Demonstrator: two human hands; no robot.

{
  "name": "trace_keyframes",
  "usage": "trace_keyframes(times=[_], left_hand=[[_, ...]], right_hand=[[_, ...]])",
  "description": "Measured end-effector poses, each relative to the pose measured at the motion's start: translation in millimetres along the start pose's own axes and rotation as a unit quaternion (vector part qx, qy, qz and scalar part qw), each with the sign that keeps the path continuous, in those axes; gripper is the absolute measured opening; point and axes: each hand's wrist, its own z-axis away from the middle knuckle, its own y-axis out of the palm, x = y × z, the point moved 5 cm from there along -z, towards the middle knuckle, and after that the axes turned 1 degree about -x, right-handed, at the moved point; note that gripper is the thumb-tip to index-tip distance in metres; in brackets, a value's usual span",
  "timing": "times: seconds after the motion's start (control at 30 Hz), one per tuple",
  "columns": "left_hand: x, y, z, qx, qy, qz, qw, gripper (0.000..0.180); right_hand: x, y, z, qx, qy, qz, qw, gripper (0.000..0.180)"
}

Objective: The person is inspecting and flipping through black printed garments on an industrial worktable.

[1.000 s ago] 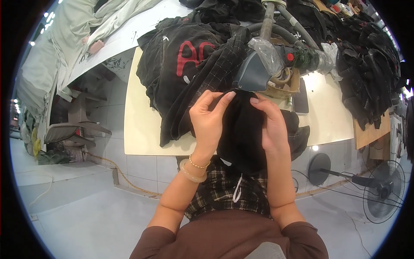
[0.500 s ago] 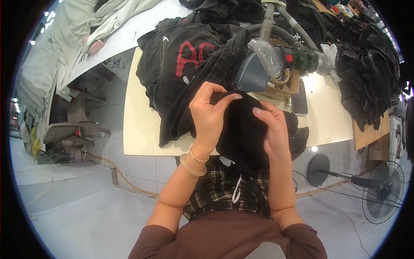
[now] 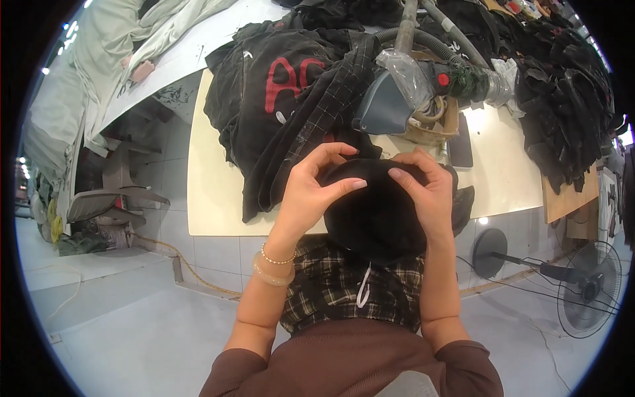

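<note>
A piece of black cloth (image 3: 374, 221) hangs over my lap, just in front of the table's near edge, its upper edge curved. My left hand (image 3: 311, 182) grips that edge from the left, thumb on the near face and index finger curled over the top. From the right, my right hand (image 3: 426, 192) holds the same edge between thumb and fingers, with several fingertips hidden behind the cloth. Left of and beyond my hands lies a heap of black garments (image 3: 254, 86) with red lettering and a white-stitched grid band.
A blue-grey machine (image 3: 387, 109) with clear plastic, a red button and a grey hose stands beyond my hands on the cream tabletop (image 3: 503, 169). Beside it lies a dark phone-like slab (image 3: 461, 142). More black garments (image 3: 562, 106) are piled right; a fan (image 3: 589, 288) stands lower right.
My left hand has moved down, its thumb and index finger now farther apart. My right hand has shifted slightly right, and the cloth is spread rounder between them.
</note>
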Motion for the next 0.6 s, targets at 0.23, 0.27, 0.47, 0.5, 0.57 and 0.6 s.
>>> trace_keyframes(times=[0.23,0.27,0.47,0.5,0.57,0.6], left_hand=[[-9,9,2,0.018,0.042,-0.062,0.997,0.018],[-9,9,2,0.019,0.043,-0.062,0.997,0.018],[-4,6,2,0.013,0.002,0.0,1.0,0.026],[-6,9,3,0.024,-0.007,0.001,1.0,0.029],[-5,13,4,0.043,-0.008,-0.009,0.999,0.035],[-4,13,4,0.043,-0.008,-0.009,0.999,0.035]], right_hand=[[15,6,-1,0.02,-0.032,0.056,0.998,0.016],[18,8,-2,0.019,-0.032,0.056,0.998,0.016],[42,17,-2,0.01,-0.153,0.078,0.985,0.014],[37,18,0,0.044,-0.136,0.065,0.988,0.012],[28,19,1,0.067,-0.124,0.054,0.989,0.008],[26,20,2,0.067,-0.123,0.054,0.989,0.008]])
